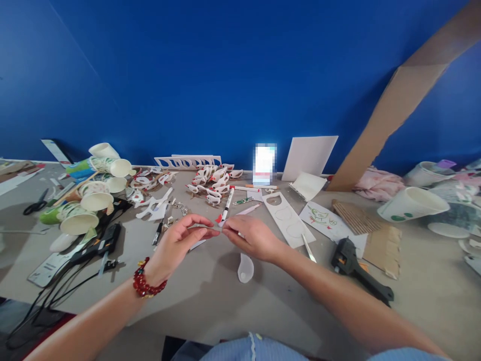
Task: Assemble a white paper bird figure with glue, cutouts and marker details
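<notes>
Above the middle of the table my left hand (188,239) and my right hand (252,235) meet at the fingertips. Both hands are closed in a pinch; what they hold, if anything, is too small to name. A small red piece (218,219) shows just beyond the fingertips, beside a white marker (227,203). Below my right hand a white teardrop-shaped piece (245,268) lies on the table. Behind the hands is a pile of white cut-out pieces with red parts (212,180).
Paper cups (95,195), a black glue gun (107,240) and cables lie at the left. Another glue gun (351,263), cardboard (383,248) and a white cut sheet (287,218) are at the right. A lit screen (264,164) stands by the blue wall.
</notes>
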Available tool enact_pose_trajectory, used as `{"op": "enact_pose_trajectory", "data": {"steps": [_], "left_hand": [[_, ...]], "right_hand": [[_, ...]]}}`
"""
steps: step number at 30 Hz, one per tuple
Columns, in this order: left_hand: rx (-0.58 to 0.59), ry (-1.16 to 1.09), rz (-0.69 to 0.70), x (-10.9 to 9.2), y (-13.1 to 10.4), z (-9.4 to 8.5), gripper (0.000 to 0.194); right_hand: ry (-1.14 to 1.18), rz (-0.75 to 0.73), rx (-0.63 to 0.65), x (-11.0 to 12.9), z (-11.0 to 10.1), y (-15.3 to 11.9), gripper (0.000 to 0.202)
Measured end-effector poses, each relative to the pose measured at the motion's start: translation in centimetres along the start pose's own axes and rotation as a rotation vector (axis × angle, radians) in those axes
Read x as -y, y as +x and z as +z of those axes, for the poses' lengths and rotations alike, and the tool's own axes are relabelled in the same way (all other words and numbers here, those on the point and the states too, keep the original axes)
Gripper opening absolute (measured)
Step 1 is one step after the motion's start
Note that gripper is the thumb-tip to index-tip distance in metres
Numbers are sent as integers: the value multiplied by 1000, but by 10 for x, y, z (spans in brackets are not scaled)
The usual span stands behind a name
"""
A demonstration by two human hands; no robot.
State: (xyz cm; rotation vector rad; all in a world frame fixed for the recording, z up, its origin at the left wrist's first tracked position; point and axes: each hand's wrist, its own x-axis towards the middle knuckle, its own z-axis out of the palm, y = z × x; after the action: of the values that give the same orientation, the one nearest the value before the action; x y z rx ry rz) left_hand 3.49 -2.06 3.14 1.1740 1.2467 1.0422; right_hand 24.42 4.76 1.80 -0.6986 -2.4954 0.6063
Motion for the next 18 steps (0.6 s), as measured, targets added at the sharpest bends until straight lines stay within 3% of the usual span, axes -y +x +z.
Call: {"op": "enact_pose_trajectory", "data": {"steps": [12,15,18], "left_hand": [[13,3,-54,0,-5,-11,26],[10,-88,-61,0,-8,-16,26],[-69,-173,-1,-1,-11,-25,21]], "right_hand": [[-325,-188,57,5,14,19,13],[-277,-227,-4,6,17,24,16],[-169,-102,-143,3,17,25,19]]}}
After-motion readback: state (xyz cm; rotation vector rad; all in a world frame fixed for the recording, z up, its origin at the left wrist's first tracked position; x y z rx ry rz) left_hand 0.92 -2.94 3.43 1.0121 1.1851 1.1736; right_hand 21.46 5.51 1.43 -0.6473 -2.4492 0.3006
